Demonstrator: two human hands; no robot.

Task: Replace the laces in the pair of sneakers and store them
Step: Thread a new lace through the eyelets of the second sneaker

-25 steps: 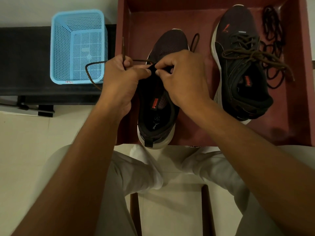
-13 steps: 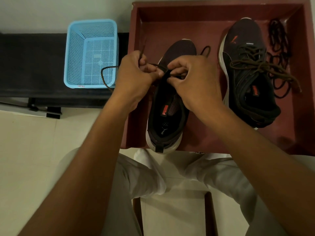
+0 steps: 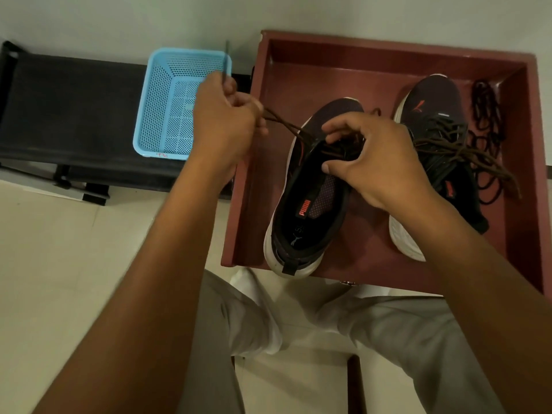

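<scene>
Your left hand has drawn the lace up-left, pinching it; right hand grips the shoe. Next, thread the following eyelet.

Probably a home entryway or hall: pale floor tiles, plain wall (bare), black bench and red shoe tray.

A blue perforated basket sits on a dark bench against the pale wall.

The right hand hides the near sneaker's eyelets, and the lace tip is blurred.
</scene>
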